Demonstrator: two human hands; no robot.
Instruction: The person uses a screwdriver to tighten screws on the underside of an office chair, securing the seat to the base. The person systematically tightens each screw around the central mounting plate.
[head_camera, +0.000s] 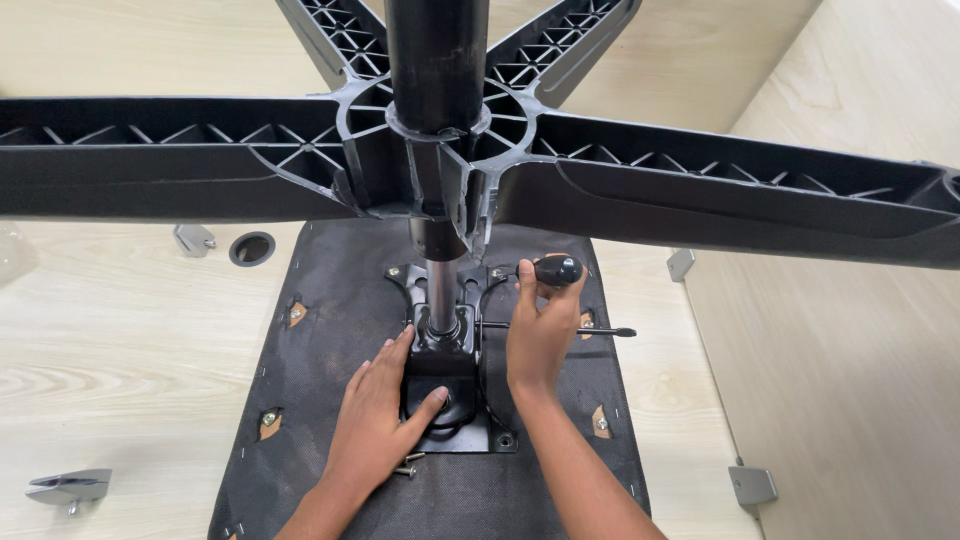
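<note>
Head view, left hand (385, 415): my grip is released, palm flat on the black mechanism plate (450, 385), frame centre.
Head view, right hand (540, 330): my grip is clenched on the screwdriver handle (556, 269) at the plate's upper right corner.
Progress: plate seated on seat underside (330, 300); loose screws (405, 466) unfitted beside my left wrist.

Two bare forearms reach up from the bottom edge, side by side and angled slightly toward each other. The person's left hand (385, 420) lies palm down, fingers held together and stretched forward, the thumb spread wide to the right so the hand forms an open V; the wrist is nearly straight. The person's right hand (540, 330) is raised higher, its back facing the viewer, wrist straight, fingers and thumb curled up and closed in a firm grip at its top. The right forearm runs diagonally from the lower right corner.
</note>
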